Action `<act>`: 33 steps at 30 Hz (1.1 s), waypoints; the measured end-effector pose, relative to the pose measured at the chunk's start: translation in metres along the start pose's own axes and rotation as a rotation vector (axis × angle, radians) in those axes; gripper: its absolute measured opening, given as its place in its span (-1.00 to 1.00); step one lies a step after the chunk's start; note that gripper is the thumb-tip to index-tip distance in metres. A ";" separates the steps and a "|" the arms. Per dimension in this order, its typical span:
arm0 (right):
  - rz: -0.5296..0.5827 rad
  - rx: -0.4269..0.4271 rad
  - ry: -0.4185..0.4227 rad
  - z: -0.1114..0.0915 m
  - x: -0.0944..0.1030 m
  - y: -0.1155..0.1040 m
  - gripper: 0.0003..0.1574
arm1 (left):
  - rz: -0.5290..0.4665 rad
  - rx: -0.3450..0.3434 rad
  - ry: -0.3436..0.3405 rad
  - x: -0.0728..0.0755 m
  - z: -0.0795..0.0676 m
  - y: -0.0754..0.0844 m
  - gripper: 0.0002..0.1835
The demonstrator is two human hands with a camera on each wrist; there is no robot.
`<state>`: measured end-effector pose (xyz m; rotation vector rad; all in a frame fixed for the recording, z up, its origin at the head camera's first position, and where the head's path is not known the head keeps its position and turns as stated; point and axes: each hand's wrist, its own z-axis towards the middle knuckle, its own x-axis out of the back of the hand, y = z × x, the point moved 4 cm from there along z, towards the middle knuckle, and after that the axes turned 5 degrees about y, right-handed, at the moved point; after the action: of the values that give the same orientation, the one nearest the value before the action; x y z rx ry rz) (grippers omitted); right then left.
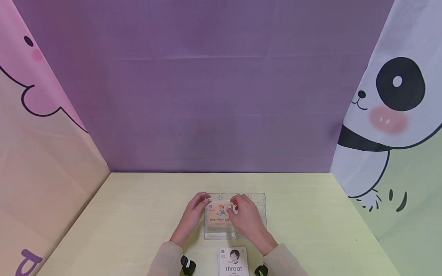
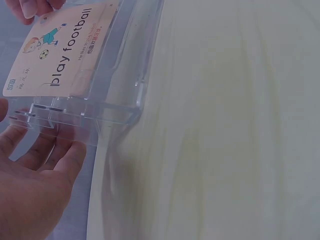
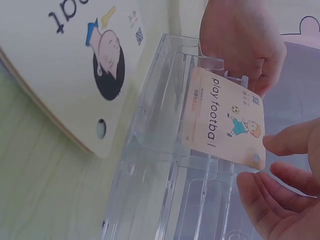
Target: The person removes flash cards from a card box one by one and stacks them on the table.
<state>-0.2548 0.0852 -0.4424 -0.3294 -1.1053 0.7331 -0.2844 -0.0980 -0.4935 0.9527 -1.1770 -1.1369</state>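
A clear plastic box (image 1: 221,236) with compartments lies on the table. In its left compartment sits a peach card (image 1: 215,217) reading "play football", with a picture of a child kicking a ball. My left hand (image 1: 194,213) holds the box by its left side; in the left wrist view the fingers (image 2: 67,160) lie along the outside of the wall. Around the card's upper right corner, by its punched hole, is my right hand (image 1: 246,217), with the thumb (image 3: 287,140) at the card's edge and the fingertips spread beside it.
Closer to me than the box lies a stack of white cards (image 1: 233,264), its top one reading "throat" beside a drawn head. The pale table (image 1: 138,207) meets a purple cloth backdrop (image 1: 221,96). Printed cloth panels stand along both sides, one with a panda (image 1: 386,115).
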 end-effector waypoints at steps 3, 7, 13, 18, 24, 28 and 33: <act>0.013 0.003 -0.009 0.000 -0.001 -0.001 -0.72 | -0.011 -0.004 -0.004 0.000 0.000 0.001 -0.69; 0.029 0.001 -0.022 -0.001 -0.001 -0.003 -0.73 | -0.014 0.006 -0.012 0.001 -0.005 0.013 -0.73; 0.056 -0.003 -0.028 -0.006 -0.002 -0.005 -0.75 | -0.010 -0.002 -0.006 0.000 0.000 0.000 -0.70; 0.070 -0.004 -0.019 -0.009 -0.005 -0.005 -0.76 | -0.014 -0.009 -0.003 0.000 0.000 -0.001 -0.68; 0.084 -0.006 -0.022 -0.012 -0.009 -0.003 -0.73 | -0.012 0.010 -0.004 0.001 -0.001 0.004 -0.73; 0.082 -0.001 -0.036 -0.015 -0.012 -0.002 -0.71 | -0.009 0.003 -0.009 0.001 -0.007 0.022 -0.76; 0.053 0.020 -0.046 -0.017 -0.017 0.000 -0.68 | 0.003 -0.004 -0.017 0.001 -0.015 0.039 -0.76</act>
<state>-0.2439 0.0755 -0.4621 -0.3277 -1.1354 0.8016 -0.2638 -0.0919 -0.4577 0.9392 -1.1892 -1.1471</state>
